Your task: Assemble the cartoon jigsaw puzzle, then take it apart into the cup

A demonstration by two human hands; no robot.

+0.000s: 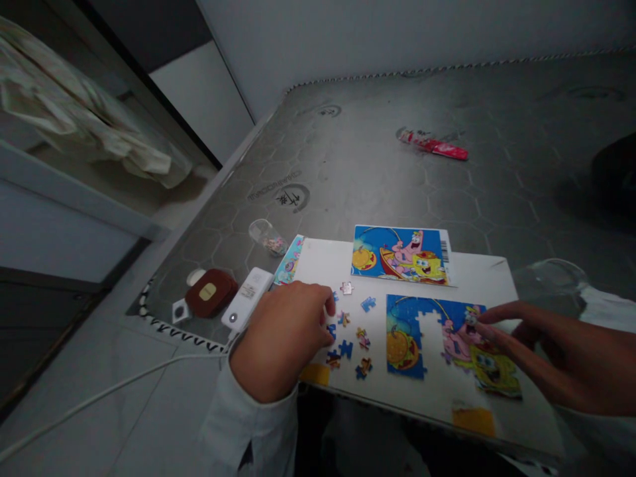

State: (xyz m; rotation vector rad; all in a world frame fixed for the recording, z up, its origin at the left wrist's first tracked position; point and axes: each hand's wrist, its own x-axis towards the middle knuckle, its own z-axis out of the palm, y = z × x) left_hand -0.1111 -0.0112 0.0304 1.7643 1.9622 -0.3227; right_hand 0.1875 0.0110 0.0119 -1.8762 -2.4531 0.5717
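Observation:
A partly assembled jigsaw puzzle with a blue cartoon picture lies on a white board; a gap runs down from its upper middle. My right hand reaches in from the right, thumb and forefinger pinched on a puzzle piece at the pink figure's face. My left hand hovers over the board's left side, thumb and forefinger curled but apart. Several loose puzzle pieces are scattered beside its fingertips, some partly hidden by it. Above the puzzle lies a picture card showing the same scene.
Left of the board are a white power strip with a cable, a brown case, a small white cube and a clear cup with small bits inside. A red packet lies farther back on the grey mat.

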